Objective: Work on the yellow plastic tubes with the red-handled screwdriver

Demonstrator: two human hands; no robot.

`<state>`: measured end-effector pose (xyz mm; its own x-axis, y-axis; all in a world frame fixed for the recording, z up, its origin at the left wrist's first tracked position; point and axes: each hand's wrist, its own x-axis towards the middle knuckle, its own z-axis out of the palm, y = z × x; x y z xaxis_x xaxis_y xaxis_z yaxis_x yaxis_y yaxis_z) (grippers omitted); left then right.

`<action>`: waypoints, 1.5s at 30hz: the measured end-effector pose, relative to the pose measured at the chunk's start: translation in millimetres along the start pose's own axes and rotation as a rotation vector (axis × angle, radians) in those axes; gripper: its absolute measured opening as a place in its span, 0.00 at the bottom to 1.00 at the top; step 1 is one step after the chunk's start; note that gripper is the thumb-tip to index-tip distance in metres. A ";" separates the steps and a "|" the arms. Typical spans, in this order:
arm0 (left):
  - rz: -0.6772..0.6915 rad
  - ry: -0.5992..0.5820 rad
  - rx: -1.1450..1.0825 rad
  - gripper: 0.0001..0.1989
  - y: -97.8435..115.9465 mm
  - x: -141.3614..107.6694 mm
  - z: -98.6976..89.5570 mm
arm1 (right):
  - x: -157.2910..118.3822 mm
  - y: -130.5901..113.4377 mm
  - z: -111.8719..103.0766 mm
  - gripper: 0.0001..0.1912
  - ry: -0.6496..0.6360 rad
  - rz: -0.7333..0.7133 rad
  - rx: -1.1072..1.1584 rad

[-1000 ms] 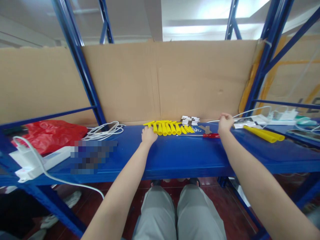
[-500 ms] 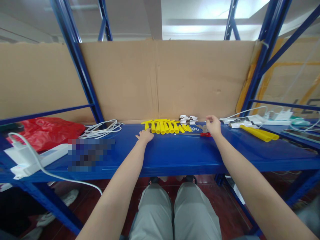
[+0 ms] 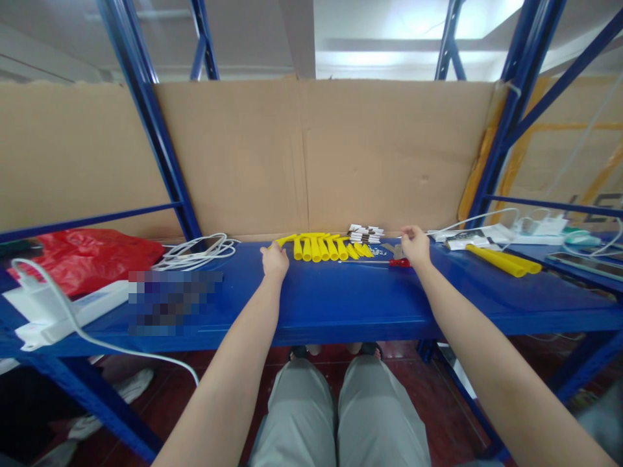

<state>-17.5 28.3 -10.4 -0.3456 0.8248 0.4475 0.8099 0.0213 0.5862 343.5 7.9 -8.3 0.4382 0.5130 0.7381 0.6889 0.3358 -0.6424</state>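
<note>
At the left end of a row of yellow T-shaped plastic pieces (image 3: 316, 250) is my left hand (image 3: 275, 262). Its fingers are closed around the leftmost yellow piece (image 3: 287, 239), whose upper part shows above them, slanting. My right hand (image 3: 416, 246) hovers over the bench near the red-handled screwdriver (image 3: 400, 263), with thumb and fingers pinched together; whatever sits between them is too small to make out. The screwdriver's thin shaft points left, in front of the row. Small yellow pieces (image 3: 359, 250) and tiny white bits (image 3: 377, 251) lie between the row and my right hand.
Behind the small parts is a stack of white-and-brown pieces (image 3: 366, 233). Two long yellow tubes (image 3: 503, 261) lie at right near power strips and cables. A red plastic bag (image 3: 97, 256), coiled white cable (image 3: 199, 251) and power strip (image 3: 104, 303) occupy the left. Cardboard (image 3: 233, 155) stands behind.
My left hand has shifted slightly left and turned more upright, tilting the leftmost yellow piece away from the row. My right hand stays in about the same place.
</note>
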 end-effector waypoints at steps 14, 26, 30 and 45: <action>-0.141 0.208 -0.288 0.17 0.7 11.3 -9.9 | -2.1 -6.2 -1.2 0.05 -0.035 0.040 -0.016; 0.448 0.098 -0.725 0.11 30.7 -6.7 6.8 | -8.5 -27.7 6.8 0.04 -0.347 0.385 0.294; 0.700 -0.051 -0.738 0.11 39.5 -19.0 18.5 | -16.7 -44.3 7.1 0.13 -0.557 0.597 0.546; 0.899 -0.124 -0.237 0.22 46.7 -42.1 2.9 | -19.4 -50.7 11.7 0.10 -0.501 0.664 0.648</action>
<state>36.2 -3.8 -3.9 0.4269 0.5306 0.7323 0.6259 -0.7578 0.1842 293.3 -9.8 7.6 0.2240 0.9667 0.1236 -0.1069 0.1505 -0.9828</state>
